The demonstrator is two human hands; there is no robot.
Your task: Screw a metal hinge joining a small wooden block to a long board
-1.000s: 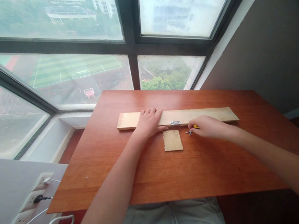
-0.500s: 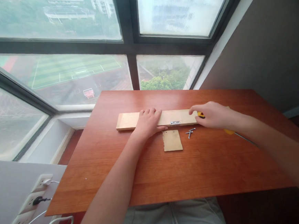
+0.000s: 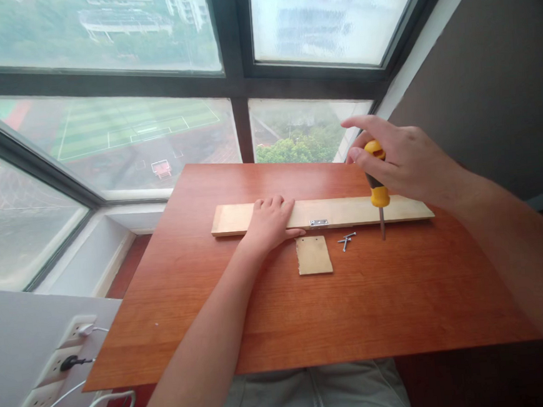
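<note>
A long pale wooden board (image 3: 347, 209) lies across the table. My left hand (image 3: 269, 221) rests flat on its left half, fingers stretched over the top and thumb along the front edge. A small metal hinge or plate (image 3: 319, 223) sits at the board's front edge, right of that thumb. My right hand (image 3: 402, 162) is closed around a yellow and black screwdriver (image 3: 380, 196), raised, its shaft pointing down in front of the board and its index finger extended. Several loose screws (image 3: 347, 240) lie on the table beside a small thin wooden piece (image 3: 314, 255) with holes along its top edge.
The reddish-brown wooden table (image 3: 290, 327) stands against large windows (image 3: 144, 138) in dark frames. Power sockets (image 3: 58, 358) with plugs and cables are on the wall at the lower left. A grey wall (image 3: 491, 73) rises on the right.
My right hand has risen from the board's right part, and the screwdriver has turned from lying low to upright, tip down. My left hand and the board stay in place.
</note>
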